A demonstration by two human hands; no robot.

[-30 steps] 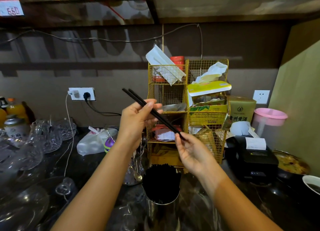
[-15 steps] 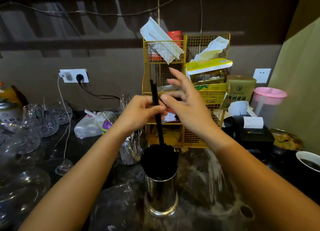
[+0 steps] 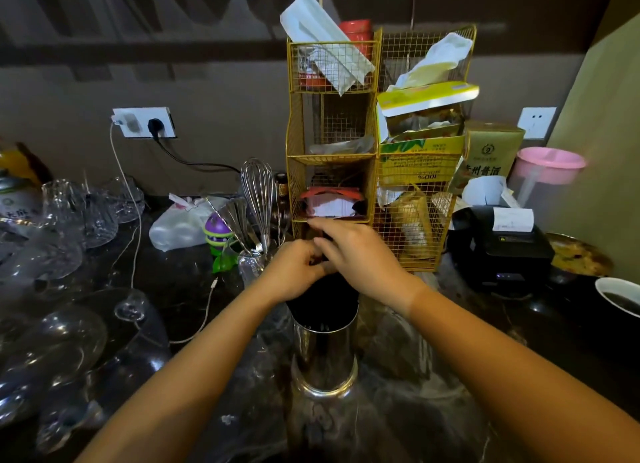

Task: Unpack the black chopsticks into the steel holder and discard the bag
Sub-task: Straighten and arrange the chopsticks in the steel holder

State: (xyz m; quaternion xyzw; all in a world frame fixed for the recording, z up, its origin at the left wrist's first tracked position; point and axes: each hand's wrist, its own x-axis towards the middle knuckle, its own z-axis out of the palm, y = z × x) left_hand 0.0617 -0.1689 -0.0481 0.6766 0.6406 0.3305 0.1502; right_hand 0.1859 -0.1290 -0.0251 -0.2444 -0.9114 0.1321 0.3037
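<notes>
The steel holder [image 3: 325, 351] stands upright on the dark counter in the centre, packed with black chopsticks [image 3: 322, 299] whose tops rise above its rim. My left hand [image 3: 294, 275] is curled over the top left of the bundle, fingers closed on the chopstick ends. My right hand [image 3: 360, 258] lies palm down over the top right of the bundle, fingers reaching toward the left hand. The hands touch above the holder and hide the chopstick tips. A crumpled clear plastic bag [image 3: 266, 369] lies flat on the counter around the holder's base.
A gold wire rack [image 3: 377, 150] stuffed with boxes and papers stands right behind the holder. A glass with a whisk [image 3: 258, 199] and spoons is to the left. Several glasses [image 3: 62, 247] crowd the left counter. A black receipt printer [image 3: 502, 247] and bowls sit right.
The chopstick pair went from held up at a slant, to vertical over the holder, to down inside the bundle. Both hands dropped onto the top of the chopsticks.
</notes>
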